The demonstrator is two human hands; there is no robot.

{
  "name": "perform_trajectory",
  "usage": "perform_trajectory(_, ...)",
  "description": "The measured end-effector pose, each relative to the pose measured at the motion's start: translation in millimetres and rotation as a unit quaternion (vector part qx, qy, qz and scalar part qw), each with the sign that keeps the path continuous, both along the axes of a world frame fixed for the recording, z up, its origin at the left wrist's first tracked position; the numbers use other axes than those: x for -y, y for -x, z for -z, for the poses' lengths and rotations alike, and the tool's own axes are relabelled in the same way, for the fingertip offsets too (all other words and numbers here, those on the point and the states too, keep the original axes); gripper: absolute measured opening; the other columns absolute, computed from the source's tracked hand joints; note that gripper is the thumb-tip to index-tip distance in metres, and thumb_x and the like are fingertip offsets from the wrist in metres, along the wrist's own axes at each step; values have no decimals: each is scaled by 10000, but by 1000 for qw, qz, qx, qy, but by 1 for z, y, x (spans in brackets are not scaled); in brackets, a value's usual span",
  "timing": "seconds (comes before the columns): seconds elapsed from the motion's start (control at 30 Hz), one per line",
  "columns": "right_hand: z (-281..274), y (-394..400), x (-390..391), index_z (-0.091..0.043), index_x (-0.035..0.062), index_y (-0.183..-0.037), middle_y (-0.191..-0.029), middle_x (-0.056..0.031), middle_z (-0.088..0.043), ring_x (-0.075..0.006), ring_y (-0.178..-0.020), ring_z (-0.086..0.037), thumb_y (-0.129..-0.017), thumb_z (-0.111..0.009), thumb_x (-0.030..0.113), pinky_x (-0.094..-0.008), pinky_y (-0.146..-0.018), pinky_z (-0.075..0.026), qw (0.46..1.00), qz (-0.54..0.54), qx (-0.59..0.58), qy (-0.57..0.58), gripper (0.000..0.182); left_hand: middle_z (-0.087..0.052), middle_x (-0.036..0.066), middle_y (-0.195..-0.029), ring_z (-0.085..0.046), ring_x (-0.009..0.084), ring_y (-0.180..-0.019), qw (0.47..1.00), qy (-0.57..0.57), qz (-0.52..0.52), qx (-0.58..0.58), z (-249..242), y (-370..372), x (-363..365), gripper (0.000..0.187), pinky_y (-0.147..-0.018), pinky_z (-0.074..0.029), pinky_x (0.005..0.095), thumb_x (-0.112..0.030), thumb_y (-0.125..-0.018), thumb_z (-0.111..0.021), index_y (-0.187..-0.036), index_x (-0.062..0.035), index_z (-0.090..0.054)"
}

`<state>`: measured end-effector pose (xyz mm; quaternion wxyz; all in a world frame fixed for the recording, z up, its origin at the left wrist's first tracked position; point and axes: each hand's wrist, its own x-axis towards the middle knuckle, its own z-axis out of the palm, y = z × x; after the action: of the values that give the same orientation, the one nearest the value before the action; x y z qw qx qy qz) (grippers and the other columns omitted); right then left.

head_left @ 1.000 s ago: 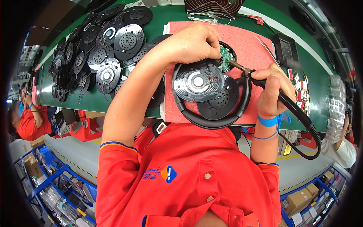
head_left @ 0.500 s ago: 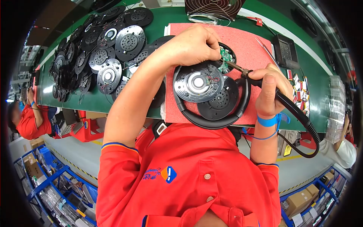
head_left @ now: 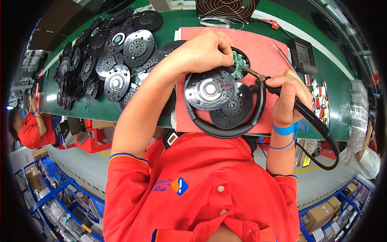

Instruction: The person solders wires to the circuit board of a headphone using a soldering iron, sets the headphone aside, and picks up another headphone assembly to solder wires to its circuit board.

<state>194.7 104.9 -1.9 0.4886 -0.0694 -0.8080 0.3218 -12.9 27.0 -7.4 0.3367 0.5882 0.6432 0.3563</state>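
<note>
My right hand [head_left: 293, 97] is wrapped around a soldering iron [head_left: 264, 79], its tip at the edge of a green circuit board [head_left: 240, 63]. The board sits in the open black ear cup of a pair of headphones [head_left: 225, 132], whose padded headband curves toward me. Above the board's left side, my left hand [head_left: 209, 50] is closed in a pinch; whatever lies between its fingertips is hidden. Below that hand, a shiny round speaker plate [head_left: 209, 89] with thin wires overlaps a black perforated disc [head_left: 233, 109] inside the headband.
A pink foam mat [head_left: 189, 121] lies under the work. Many speaker plates [head_left: 107, 62] are heaped at left. At right are small wired battery-like packs [head_left: 320, 99], a black tray [head_left: 303, 54], tweezers [head_left: 282, 54] and stacked clear trays [head_left: 358, 117]. A fan [head_left: 229, 10] and wire coil stand behind.
The view has shifted very slightly. Both hands keep nearly the same place, with the iron's tip still at the board.
</note>
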Motion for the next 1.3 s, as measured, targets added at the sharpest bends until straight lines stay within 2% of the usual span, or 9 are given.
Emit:
perform_trajectory(0.37, 2, -2, -5, -617, -34, -691, -611, -91, -603, -138, -485, -442, -885, -504, 134, -266, -460, -321, 1000, 0, -13, -8, 280, -614, 55, -929, -566, 142, -820, 1000, -7, -3, -4, 0, -3, 0, 114, -771, -436, 259, -87, -722, -662, -768, 17, -673)
perform_trajectory(0.43, 4, -2, -7, -631, -6, -709, -635, -81, -640, -139, -468, -457, -856, -532, 87, -262, -454, -346, 1000, -5, -23, -8, 201, -631, 113, -813, -601, 225, -765, 998, -40, -34, 26, 2, -5, 0, 154, -733, -470, 311, -106, -647, -655, -719, 29, -669)
perform_trajectory(0.67, 4, -3, -8, -634, -8, -701, -631, -81, -636, -138, -466, -452, -858, -530, 97, -263, -458, -350, 999, 7, -33, 0, 215, -633, 121, -814, -602, 212, -785, 996, -47, -37, 61, 3, -8, 1, 134, -746, -468, 310, -89, -679, -648, -740, 29, -668)
perform_trajectory(0.77, 4, -5, -7, -634, -9, -696, -633, -81, -637, -148, -465, -465, -857, -529, 98, -269, -461, -359, 999, 10, -35, 7, 220, -632, 109, -747, -604, 193, -730, 995, -87, -27, 38, 9, -8, 2, 131, -714, -476, 306, -86, -697, -636, -754, 28, -664)
perform_trajectory(0.87, 11, -2, -4, -650, 33, -690, -647, -44, -648, -164, -495, -544, -839, -520, 75, -281, -484, -409, 997, 24, -75, 22, 202, -561, 78, -579, -540, 163, -551, 994, -104, -3, 40, 6, -9, 1, 120, -558, -437, 310, -80, -714, -603, -688, 35, -580)
perform_trajectory(0.9, 12, -2, -9, -656, 64, -691, -659, -23, -652, -169, -500, -546, -809, -547, 57, -294, -491, -423, 996, 29, -68, -40, 160, -538, 81, -578, -516, 165, -548, 994, -98, 5, 40, 12, -5, 1, 129, -540, -410, 317, -77, -713, -595, -656, 22, -534)
perform_trajectory(0.93, 8, -8, -8, -653, 70, -715, -667, -25, -645, -183, -518, -553, -770, -582, 32, -304, -494, -428, 995, 54, -8, -79, 98, -523, 82, -579, -507, 171, -552, 993, -116, 27, 25, 11, -2, 1, 119, -546, -409, 313, -76, -719, -593, -656, 5, -532)
perform_trajectory(1.1, 5, 1, -3, -620, 37, -740, -599, -69, -548, -227, -537, -552, -681, -655, -12, -321, -480, -426, 994, 16, -99, -33, 84, -614, 80, -899, -560, 226, -924, 997, -58, -50, 28, 5, -8, 10, 73, -862, -404, 321, -60, -706, -646, -723, -10, -595)
perform_trajectory(1.3, 7, 3, -1, -646, 40, -789, -640, -71, -577, -220, -532, -524, -728, -674, 48, -322, -484, -420, 990, 38, -133, -27, 68, -606, 81, -967, -534, 194, -964, 994, -7, -78, 76, 1, -10, 8, 85, -873, -379, 295, -53, -729, -643, -745, 16, -598)
